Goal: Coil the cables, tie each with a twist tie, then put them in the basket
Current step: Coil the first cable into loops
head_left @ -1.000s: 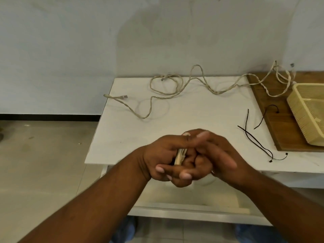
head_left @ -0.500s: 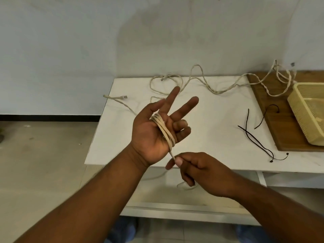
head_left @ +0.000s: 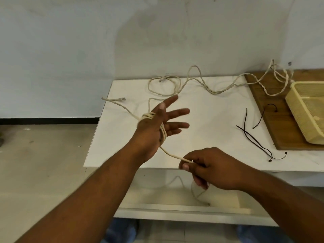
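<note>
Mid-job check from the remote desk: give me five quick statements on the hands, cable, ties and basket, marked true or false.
1. Turns of beige cable are wrapped around the open left hand. True.
2. The right hand pinches the strand that runs to the left hand. True.
3. The basket already holds a tied coil. False: no coil shows in the part of it that is in view.
4. The dark twist ties lie loose on the white table. True.
5. The whole cable is wound up. False: long loops still sprawl along the table's far edge.
</note>
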